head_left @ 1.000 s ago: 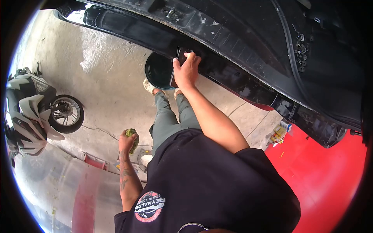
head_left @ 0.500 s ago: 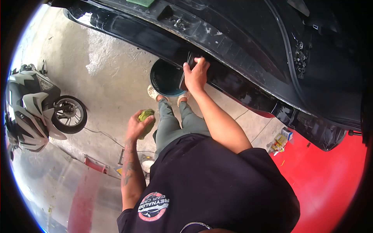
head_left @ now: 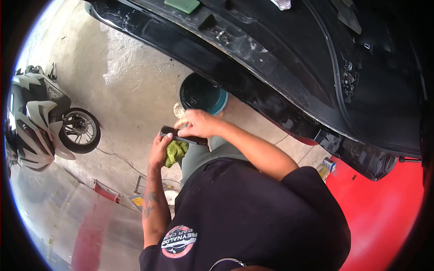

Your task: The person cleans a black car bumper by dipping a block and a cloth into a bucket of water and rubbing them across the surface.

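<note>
My left hand [head_left: 158, 150] is closed around a bunched green cloth [head_left: 176, 154], its thumb also pinning the left end of a dark flat block [head_left: 192, 139]. Over the top of that block lies my right hand [head_left: 202, 123], with its fingers curled onto it and slightly blurred. Both hands are in front of my thighs, apart from the glossy black bumper [head_left: 199, 61]. Beyond them on the floor stands a dark bucket [head_left: 220, 101] with a teal inner wall, partly under the bumper.
A green pad [head_left: 182, 5] lies on the black ledge behind the bumper, with small metal clips [head_left: 348, 83] farther right. A motorcycle [head_left: 45, 117] is parked at left. Red bodywork [head_left: 375, 203] is at right, beside small boxes [head_left: 327, 167].
My right hand has brought the dark block from the bumper back toward my body. My left hand has risen slightly and now grips the block's end along with the cloth.
</note>
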The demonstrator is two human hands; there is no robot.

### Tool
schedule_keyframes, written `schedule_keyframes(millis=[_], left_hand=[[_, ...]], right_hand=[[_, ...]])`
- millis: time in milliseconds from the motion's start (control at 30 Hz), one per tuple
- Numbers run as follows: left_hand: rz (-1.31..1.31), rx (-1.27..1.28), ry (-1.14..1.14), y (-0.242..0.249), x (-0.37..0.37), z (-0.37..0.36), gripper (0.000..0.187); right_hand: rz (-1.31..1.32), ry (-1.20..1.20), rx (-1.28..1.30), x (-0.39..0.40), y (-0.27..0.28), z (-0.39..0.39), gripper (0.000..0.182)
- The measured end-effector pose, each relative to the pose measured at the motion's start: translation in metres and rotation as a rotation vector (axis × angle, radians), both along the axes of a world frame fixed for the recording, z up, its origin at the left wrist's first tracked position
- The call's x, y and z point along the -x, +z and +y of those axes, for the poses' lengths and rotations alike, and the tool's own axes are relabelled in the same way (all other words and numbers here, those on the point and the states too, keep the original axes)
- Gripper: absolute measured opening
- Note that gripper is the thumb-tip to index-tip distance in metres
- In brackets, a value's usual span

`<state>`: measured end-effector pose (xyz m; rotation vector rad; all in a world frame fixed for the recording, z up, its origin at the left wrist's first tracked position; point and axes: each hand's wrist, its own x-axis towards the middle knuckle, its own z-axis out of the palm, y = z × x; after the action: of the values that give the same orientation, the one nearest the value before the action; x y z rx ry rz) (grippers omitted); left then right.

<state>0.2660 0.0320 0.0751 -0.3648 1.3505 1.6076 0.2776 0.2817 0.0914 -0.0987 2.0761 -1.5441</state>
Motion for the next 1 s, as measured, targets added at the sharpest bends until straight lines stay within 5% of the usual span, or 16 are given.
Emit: schedule_keyframes(millis=[33,167,267,333,467,633,733,867,1000], left_hand=[[0.025,0.012,0.037,-0.002,-0.001,-0.009,0.036],[0.149,0.171,0.112,0.011,-0.003,-0.050,0.038],[0.204,0.391,0.133,0.020,-0.017,-0.095,0.038],[0.241,0.550,0.132,0.017,-0.039,-0.135,0.037],[0.135,0.611,0.273,0.016,-0.102,-0.200,0.033],[-0.007,0.714,0.232,0.009,-0.173,-0.236,0.029],[-0.031,0.721,0.214,0.006,-0.201,-0.238,0.031],[-0.032,0.738,0.265,0.007,-0.223,-0.226,0.032],[0.068,0.735,0.269,0.025,-0.212,-0.193,0.033]], right_hand=[[0.309,-0.068,-0.223,0.015,-0.017,0.008,0.034],[0.481,-0.449,-0.787,0.156,0.027,0.083,0.029],[0.542,-0.407,-1.110,0.241,0.035,0.113,0.030],[0.368,-0.212,-1.194,0.289,0.008,0.132,0.066],[0.382,-0.049,-1.377,0.318,-0.003,0.129,0.063],[0.560,-0.018,-1.396,0.325,-0.006,0.149,0.027],[0.755,-0.004,-1.196,0.270,0.040,0.139,0.032],[0.926,0.190,-0.726,0.181,-0.008,0.147,0.023],[0.854,0.348,-0.782,0.112,-0.018,0.146,0.026]])
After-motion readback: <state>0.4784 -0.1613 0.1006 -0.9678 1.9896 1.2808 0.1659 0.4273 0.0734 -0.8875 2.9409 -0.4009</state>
